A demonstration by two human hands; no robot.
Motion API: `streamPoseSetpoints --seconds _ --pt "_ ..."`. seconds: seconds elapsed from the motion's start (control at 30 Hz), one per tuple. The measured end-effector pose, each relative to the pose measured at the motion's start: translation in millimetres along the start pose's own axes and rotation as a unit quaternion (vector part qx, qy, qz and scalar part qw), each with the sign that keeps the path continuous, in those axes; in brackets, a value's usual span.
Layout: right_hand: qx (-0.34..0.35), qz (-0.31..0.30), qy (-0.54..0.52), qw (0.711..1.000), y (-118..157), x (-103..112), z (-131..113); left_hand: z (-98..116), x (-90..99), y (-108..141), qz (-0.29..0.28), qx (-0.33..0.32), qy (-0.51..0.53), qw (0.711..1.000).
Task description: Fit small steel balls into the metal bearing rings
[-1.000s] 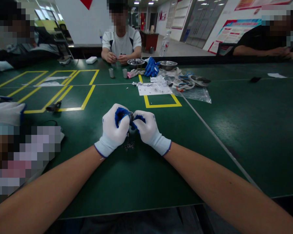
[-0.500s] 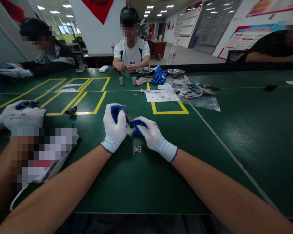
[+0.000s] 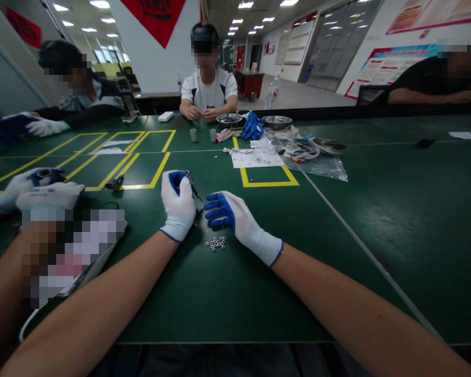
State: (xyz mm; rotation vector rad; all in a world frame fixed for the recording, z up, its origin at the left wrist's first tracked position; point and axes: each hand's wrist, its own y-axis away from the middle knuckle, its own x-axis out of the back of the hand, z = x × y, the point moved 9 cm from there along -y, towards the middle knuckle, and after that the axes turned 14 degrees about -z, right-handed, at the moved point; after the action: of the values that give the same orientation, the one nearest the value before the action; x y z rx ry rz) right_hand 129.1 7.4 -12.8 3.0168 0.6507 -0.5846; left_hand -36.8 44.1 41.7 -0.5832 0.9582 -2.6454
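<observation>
On the green table (image 3: pixel 298 293), the right hand (image 3: pixel 235 214) was extended, nothing visibly held; left of it, the left hand (image 3: pixel 178 203) gripped a dark, slender, narrow-tipped part (image 3: pixel 195 189). Work looked unfinished: small, shiny metal rings (image 3: pixel 216 243) lay loosely clustered nearer, between the wrists.

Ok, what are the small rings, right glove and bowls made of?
Small rings: probably metal; silvery, but too small to be sure. Right glove: white, knit-looking fabric; smooth blue gripping side, possibly rubber-coated. Bowls: likely polished steel, given bright reflections.
</observation>
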Motion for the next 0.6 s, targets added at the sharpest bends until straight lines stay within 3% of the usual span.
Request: streamPoseSetpoints --seconds 0.17,0.3,0.6 --pt "-0.046 -0.021 -0.102 0.993 -1.7 -10.5 14.7 2.2 -2.4 -2.6 -0.013 -0.005 -0.018 1.0" --pt "-0.034 -0.038 -0.085 0.995 -0.8 -12.6 13.4 -3.9 0.0 -10.8 -0.02 -0.006 -0.071 0.997" --pt "0.043 -0.037 -0.004 0.998 3.6 -4.8 -3.6 -9.7 -19.9 -18.3 -0.157 -0.013 -0.228 0.961"
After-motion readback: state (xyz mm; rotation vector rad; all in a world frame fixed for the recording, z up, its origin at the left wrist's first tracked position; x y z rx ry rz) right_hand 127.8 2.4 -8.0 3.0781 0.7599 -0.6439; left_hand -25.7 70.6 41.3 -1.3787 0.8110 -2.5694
